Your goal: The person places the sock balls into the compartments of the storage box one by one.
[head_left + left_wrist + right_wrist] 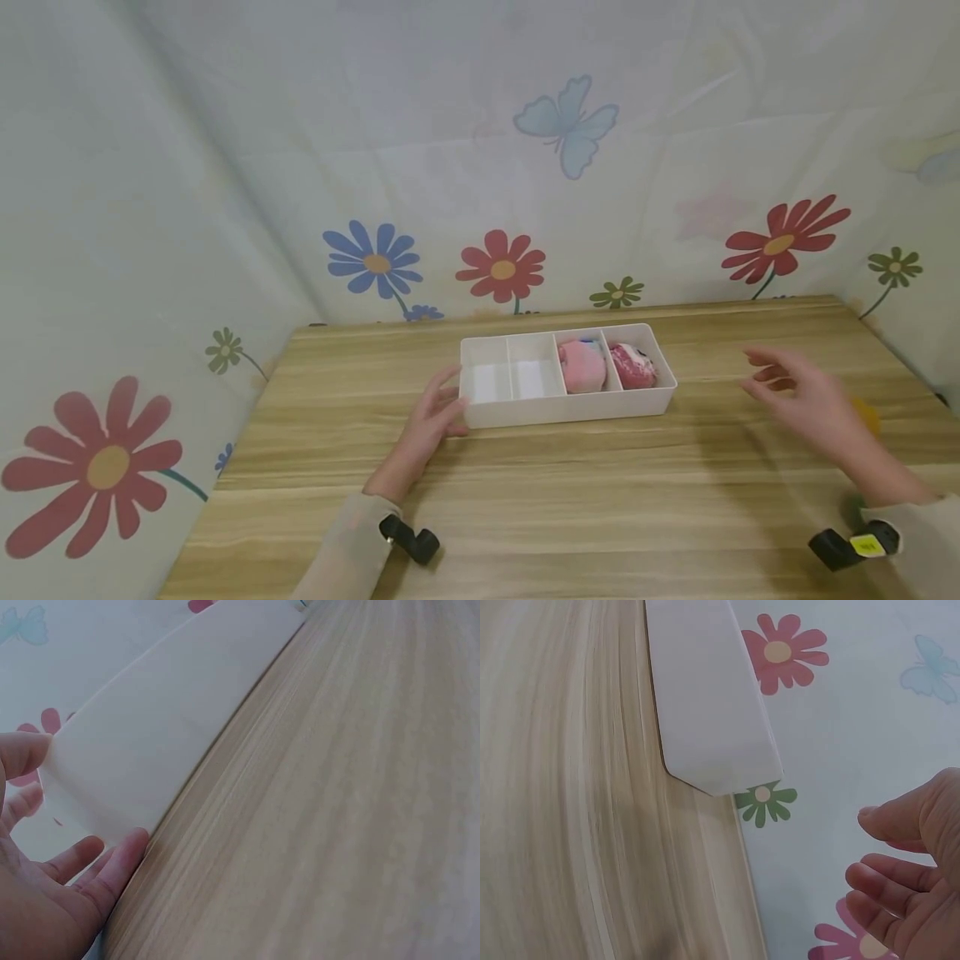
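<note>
A white divided box (570, 410) lies on the wooden table. In its third compartment sits a soft pink bundle (583, 367), and the rightmost one holds a red-and-white patterned bundle (633, 367). The two left compartments show bare bottoms. At the box's left end, my left hand (432, 417) rests its relaxed fingers and thumb against the corner; the left wrist view has fingertips (135, 838) low by the table. To the right of the box, my right hand (806, 404) hovers apart from it, fingers loosely bent, holding nothing. The right wrist view shows this hand (911, 870) beyond the box's end.
A yellow thing (867, 414) sits partly hidden behind my right wrist. Near the right cuff is a dark green thing (852, 510), mostly covered. The table (570, 517) meets a flower-printed curtain (435, 167) at its back and left edges.
</note>
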